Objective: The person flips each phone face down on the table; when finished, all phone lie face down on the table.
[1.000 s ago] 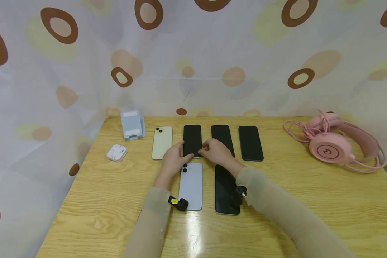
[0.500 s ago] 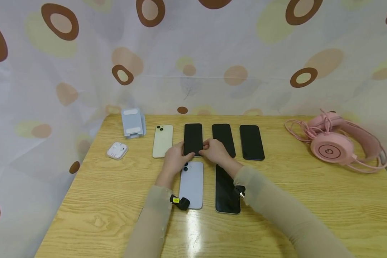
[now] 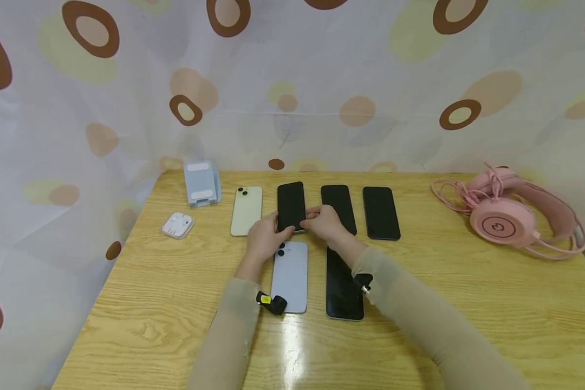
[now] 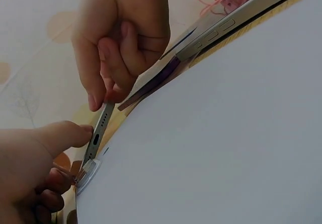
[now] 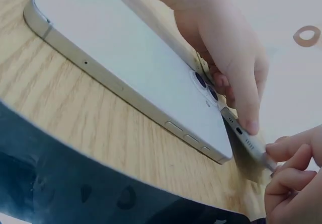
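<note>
My left hand [image 3: 264,236] and right hand [image 3: 324,222] pinch the lower corners of a black-screened smartphone [image 3: 291,205] in the back row. It sits slightly askew, screen up. Its lower edge, with charging port and speaker holes, shows as a metal edge [image 4: 99,128] in the left wrist view. The right wrist view has the same edge [image 5: 245,134] raised off the wood, between both thumbs. Just in front lies a pale lilac smartphone [image 3: 290,279], back up. Another black smartphone [image 3: 342,287] lies under my right wrist, partly hidden.
A cream smartphone [image 3: 246,211] is left of the hands. Two more black phones lie to the right, one [image 3: 338,201] partly behind my right hand, the other [image 3: 381,213] farther out. Pink headphones [image 3: 502,221], a pale blue stand [image 3: 200,181] and a cased pair of earphones [image 3: 177,225] flank them.
The gripped smartphone has come up slightly and turned a little askew; before, it lay flat and straight. Both hands have stayed at its lower corners. The other phones have not moved.
</note>
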`<state>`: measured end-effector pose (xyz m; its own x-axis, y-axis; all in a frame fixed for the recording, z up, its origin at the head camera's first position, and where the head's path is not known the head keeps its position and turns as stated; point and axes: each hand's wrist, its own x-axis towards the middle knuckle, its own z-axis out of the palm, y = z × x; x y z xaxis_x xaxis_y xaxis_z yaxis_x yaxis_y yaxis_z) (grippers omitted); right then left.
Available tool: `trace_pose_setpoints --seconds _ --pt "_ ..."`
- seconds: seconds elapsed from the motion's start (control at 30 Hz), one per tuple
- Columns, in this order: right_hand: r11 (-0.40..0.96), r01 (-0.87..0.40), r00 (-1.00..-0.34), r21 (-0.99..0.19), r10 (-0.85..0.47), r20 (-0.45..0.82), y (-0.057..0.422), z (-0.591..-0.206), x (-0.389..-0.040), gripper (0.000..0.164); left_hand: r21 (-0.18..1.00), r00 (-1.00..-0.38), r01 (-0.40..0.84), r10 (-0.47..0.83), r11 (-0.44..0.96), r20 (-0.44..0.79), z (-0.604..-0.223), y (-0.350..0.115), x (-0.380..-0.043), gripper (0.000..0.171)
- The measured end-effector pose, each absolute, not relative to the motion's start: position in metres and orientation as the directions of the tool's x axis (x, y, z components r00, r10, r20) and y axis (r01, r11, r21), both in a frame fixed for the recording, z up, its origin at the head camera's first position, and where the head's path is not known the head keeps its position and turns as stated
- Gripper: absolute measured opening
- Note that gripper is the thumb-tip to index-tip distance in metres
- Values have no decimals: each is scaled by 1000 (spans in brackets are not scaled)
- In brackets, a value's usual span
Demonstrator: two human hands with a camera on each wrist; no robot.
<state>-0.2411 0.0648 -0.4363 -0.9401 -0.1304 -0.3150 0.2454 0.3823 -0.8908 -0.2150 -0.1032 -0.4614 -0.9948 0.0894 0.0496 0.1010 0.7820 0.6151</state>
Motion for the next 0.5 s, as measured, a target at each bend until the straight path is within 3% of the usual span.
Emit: trace_pose_setpoints --seconds 0.13,0.5 --pt "290 230 -955 -929 -116 -273 64 -433 -240 39 648 -994 102 96 755 44 -461 -107 -216 60" --pt "269 121 -971 -955 -169 -171 56 -426 -236 36 832 -997 -10 56 554 -49 -459 -111 -216 53"
